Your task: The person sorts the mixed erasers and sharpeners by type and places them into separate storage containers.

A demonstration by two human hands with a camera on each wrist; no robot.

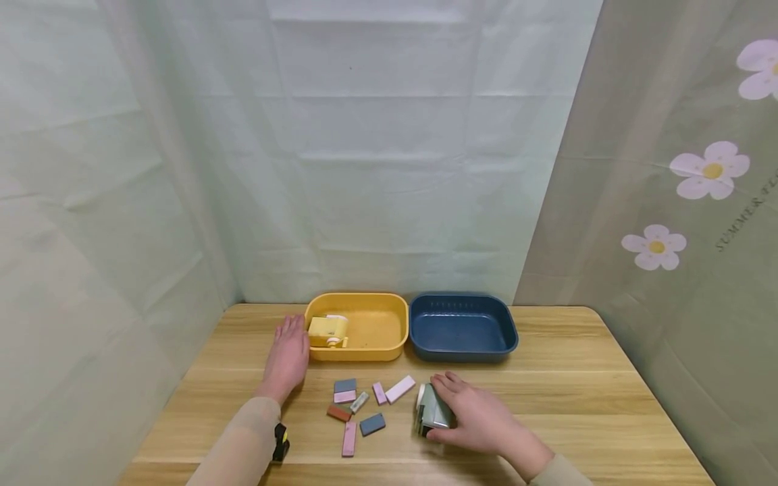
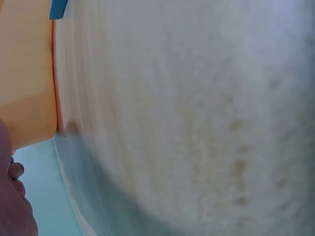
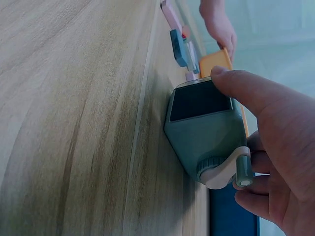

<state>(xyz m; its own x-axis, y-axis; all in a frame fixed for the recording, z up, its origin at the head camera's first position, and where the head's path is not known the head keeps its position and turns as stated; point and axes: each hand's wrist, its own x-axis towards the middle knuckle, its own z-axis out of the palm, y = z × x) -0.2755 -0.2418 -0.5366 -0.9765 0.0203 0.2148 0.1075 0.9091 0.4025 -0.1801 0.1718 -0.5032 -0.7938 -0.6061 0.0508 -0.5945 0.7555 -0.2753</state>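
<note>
My right hand (image 1: 483, 415) grips a grey-green hand-crank pencil sharpener (image 3: 206, 132) near the table's front. In the right wrist view my thumb lies along its top edge and my fingers are on the far side. Its crank handle points toward the wrist camera, beside a dark opening. At the left end of the yellow tray (image 1: 358, 354), my left hand (image 1: 288, 354) rests against the outer wall with fingers extended. Inside that tray, at its left side, lies a yellow crank sharpener (image 1: 328, 329).
A dark blue tray (image 1: 463, 356) stands right beside the yellow one. Between my hands lie several small eraser-like blocks, among them a white-pink block (image 1: 400, 389), a dark grey-blue block (image 1: 373, 424) and a reddish-brown block (image 1: 339, 412). A curtain (image 1: 377, 169) hangs behind the wooden table (image 1: 583, 391).
</note>
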